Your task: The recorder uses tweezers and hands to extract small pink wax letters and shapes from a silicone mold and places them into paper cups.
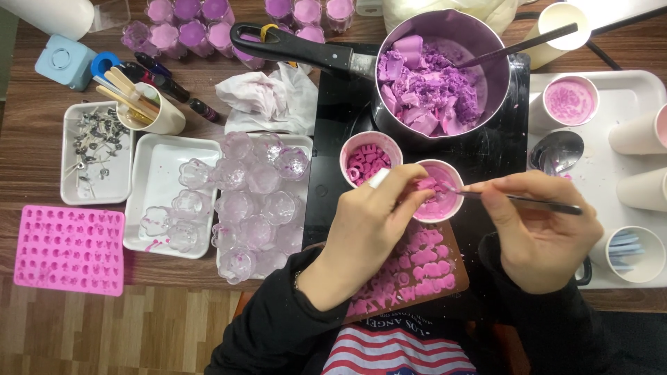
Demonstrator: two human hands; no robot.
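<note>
My left hand pinches a small pink wax piece over the pink-filled cup. My right hand grips a thin metal tool, tip on the piece. Risk: prying too hard snaps the wax or tips the cup onto the brown mould.

We see open table along the lower left of the frame. Upper centre, the saucepan and its long handle bar the way. Clear glass moulds crowd centre left; paper cups line the right edge.
</note>
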